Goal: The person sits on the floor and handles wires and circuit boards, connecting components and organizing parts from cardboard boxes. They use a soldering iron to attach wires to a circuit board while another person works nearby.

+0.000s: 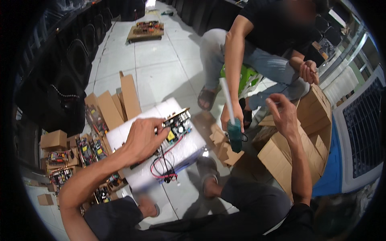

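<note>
My left hand (146, 138) grips the edge of a circuit board (177, 130), its fingers closed on the board's near-left side. The board carries many small parts and a yellow-wrapped one, and is tilted over a white foam block (132, 176). Red and black wires (163, 166) trail from it over the block's near edge. Raised at the right, my right hand (283, 114) holds nothing, thumb and fingers apart. Between my hands, a co-worker's hand (228, 118) holds a teal tool (235, 135) with a long white stick (226, 94) rising from it.
An open cardboard box (277, 160) stands below my right hand. Several circuit boards (90, 148) and cardboard pieces (110, 108) lie at the left. Black speaker cabinets (72, 60) line the left side. More boards sit on a brown stack (144, 34) farther off. A co-worker (277, 36) sits opposite.
</note>
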`<state>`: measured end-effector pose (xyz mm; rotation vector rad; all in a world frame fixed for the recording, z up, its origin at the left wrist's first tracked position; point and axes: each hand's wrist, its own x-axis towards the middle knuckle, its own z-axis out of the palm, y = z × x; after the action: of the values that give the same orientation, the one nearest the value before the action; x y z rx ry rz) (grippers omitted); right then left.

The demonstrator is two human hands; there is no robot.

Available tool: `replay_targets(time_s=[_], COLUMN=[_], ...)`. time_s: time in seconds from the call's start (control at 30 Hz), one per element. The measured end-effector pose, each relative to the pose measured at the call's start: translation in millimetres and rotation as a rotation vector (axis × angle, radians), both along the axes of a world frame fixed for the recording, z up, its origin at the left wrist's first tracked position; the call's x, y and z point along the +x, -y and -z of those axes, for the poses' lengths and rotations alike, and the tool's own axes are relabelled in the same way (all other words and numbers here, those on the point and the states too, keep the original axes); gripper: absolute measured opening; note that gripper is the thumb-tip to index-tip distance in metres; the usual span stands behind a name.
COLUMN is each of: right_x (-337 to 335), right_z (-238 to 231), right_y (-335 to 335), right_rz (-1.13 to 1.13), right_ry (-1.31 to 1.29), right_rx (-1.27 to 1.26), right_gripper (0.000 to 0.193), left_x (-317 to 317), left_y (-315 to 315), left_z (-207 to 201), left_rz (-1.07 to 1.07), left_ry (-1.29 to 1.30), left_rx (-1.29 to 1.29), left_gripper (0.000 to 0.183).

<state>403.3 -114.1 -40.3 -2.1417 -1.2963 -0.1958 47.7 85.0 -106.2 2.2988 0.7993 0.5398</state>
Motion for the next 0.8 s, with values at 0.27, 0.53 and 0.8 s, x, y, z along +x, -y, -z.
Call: replay_targets(time_s=[0.27, 0.53, 0.8], right_x=[-64.8, -90.4, -20.0], right_z=[65.3, 132.4, 178.0], right_y=[63.2, 119.5, 41.2], right_rz=[-0.050, -0.027, -0.700], right_ry=[-0.379, -0.358, 0.738], right_rx=[-0.063, -0.195, -0.717], right_gripper=[0.039, 0.027, 0.032], left_x=[2.6, 8.9, 12.7], left_y=[2.0, 7.5, 9.7], left_z=[-1.9, -15.1, -17.5], left_rz=[-0.030, -0.046, -0.081], left_ry=[-0.009, -0.073, -0.154], left_rx=[0.004, -0.018, -0.057], left_gripper=[0.032, 0.036, 0.032])
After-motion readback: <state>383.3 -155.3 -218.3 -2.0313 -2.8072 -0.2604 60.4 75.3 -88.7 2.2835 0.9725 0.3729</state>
